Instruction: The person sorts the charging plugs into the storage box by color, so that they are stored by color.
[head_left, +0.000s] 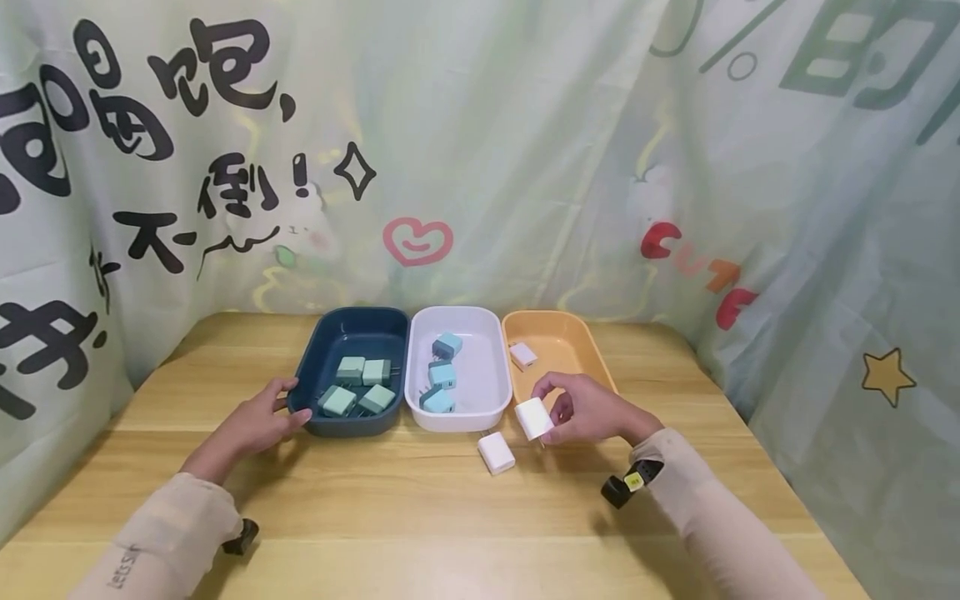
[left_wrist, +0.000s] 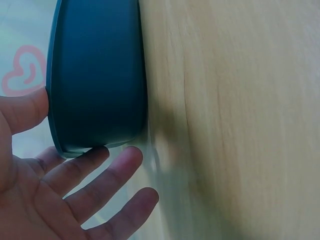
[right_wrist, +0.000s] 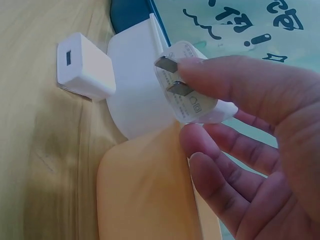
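In the head view my right hand (head_left: 588,408) pinches a white USB charger (head_left: 534,418) over the front of the orange bin (head_left: 592,362). Its two flat prongs face the right wrist camera, with my thumb against the charger (right_wrist: 182,87). On the table by the white bin's front lies another white charger (head_left: 497,452), its USB port showing in the right wrist view. My left hand (head_left: 258,421) holds the near left corner of the dark blue bin (head_left: 348,428) between thumb and fingers; the other fingers stretch out below the rim.
Several green chargers (head_left: 365,385) lie in the dark blue bin. Three blue chargers (head_left: 442,374) sit in the white bin (head_left: 457,421). One pale charger (head_left: 522,356) rests in the orange bin. The bins stand side by side before a printed curtain (head_left: 495,150).
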